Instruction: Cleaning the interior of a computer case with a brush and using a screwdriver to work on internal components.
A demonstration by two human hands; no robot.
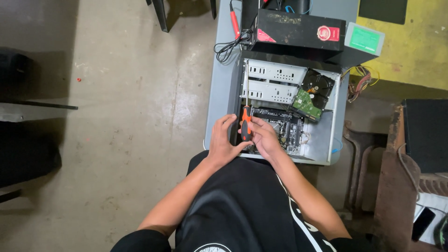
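Observation:
An open computer case (326, 154) lies on its side on a grey table (219, 93). Inside it are a black motherboard (284, 126), a hard drive (313, 95) with a green board, and silver drive bays (273, 79). My right hand (263, 137) grips a screwdriver (246, 125) with an orange and black handle, held upright over the near left corner of the motherboard. My left hand (223, 142) rests on the case's left edge, its thumb touching the screwdriver handle.
A black box (298, 30) with red stickers and a grey power supply (364, 39) with loose wires (359, 79) stand behind the case. A red-handled tool (234, 21) and black cable (228, 46) lie at the table's back left. Rusty metal frame (389, 186) stands right.

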